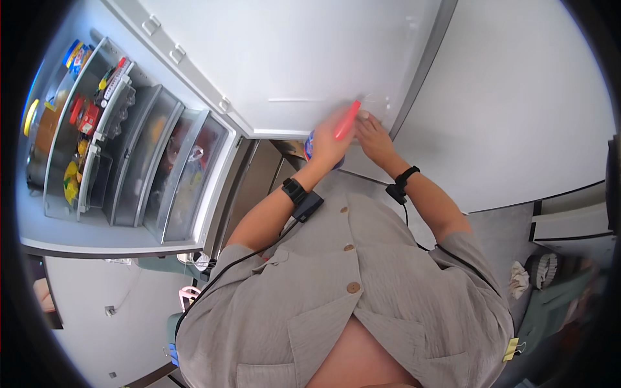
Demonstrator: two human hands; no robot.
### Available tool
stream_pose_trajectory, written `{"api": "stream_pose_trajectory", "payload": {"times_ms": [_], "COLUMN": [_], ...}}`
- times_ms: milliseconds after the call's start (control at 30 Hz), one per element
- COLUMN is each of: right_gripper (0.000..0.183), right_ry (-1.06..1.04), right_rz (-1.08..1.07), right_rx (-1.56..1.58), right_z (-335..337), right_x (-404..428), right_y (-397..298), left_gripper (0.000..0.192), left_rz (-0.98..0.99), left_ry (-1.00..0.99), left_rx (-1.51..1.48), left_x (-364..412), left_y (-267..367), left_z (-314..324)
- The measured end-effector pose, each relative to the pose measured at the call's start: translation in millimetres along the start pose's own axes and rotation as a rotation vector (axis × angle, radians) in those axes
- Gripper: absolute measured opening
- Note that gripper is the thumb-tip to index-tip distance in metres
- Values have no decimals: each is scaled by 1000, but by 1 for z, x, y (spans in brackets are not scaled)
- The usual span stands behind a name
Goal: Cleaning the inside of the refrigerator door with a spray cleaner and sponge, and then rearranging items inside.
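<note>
My left hand (pixel 329 143) is wrapped around a spray bottle with a red spray head (pixel 346 121) and a blue printed body (pixel 309 145). The spray head points up toward the white inner panel of the open fridge door (pixel 310 58). Close beside the nozzle, at the lower right part of that panel, is my right hand (pixel 376 140), its fingers bent toward the door. Whether it holds anything is hard to tell. Pale streaks and small spots show on the panel just beyond the nozzle.
At the left stands the open fridge, with jars and packets on a shelf (pixel 73 111) and clear drawers (pixel 187 184) below. A large white panel (pixel 499 97) fills the right. Green chairs (pixel 548 310) and a pink-framed object (pixel 188 296) lie further back at either side.
</note>
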State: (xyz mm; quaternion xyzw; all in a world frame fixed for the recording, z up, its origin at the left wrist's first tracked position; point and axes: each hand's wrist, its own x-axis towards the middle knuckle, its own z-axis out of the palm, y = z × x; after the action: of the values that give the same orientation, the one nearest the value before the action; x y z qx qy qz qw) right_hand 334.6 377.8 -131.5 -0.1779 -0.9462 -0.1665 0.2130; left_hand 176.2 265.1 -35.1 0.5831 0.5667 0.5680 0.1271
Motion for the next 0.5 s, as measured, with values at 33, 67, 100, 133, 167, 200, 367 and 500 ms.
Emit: {"api": "stream_pose_trajectory", "payload": {"times_ms": [33, 67, 100, 133, 167, 200, 367, 500], "right_gripper": [48, 48, 50, 52, 52, 54, 59, 63], "right_ry": [35, 40, 25, 9, 10, 18, 57, 174], "right_rz": [7, 16, 39, 60, 69, 108, 242, 384], "right_rx": [18, 17, 29, 41, 43, 55, 27, 29], "right_z": [1, 4, 9, 15, 20, 23, 29, 32], "right_x": [-3, -4, -9, -14, -18, -20, -17, 0], "right_y": [1, 2, 1, 1, 1, 2, -12, -21], "left_gripper": [34, 33, 33, 31, 30, 30, 27, 34], "left_rz": [-9, -19, -16, -47, -80, -79, -222, -284], "left_ry": [19, 39, 27, 70, 115, 108, 288, 307], "left_rx": [15, 30, 32, 0, -32, -32, -21, 6], "left_x": [-2, -4, -6, -8, -10, -12, -22, -24], "left_y": [-4, -7, -7, -6, -6, -7, -32, -40], "left_z": [-1, -3, -6, -10, -15, -22, -59, -85]}}
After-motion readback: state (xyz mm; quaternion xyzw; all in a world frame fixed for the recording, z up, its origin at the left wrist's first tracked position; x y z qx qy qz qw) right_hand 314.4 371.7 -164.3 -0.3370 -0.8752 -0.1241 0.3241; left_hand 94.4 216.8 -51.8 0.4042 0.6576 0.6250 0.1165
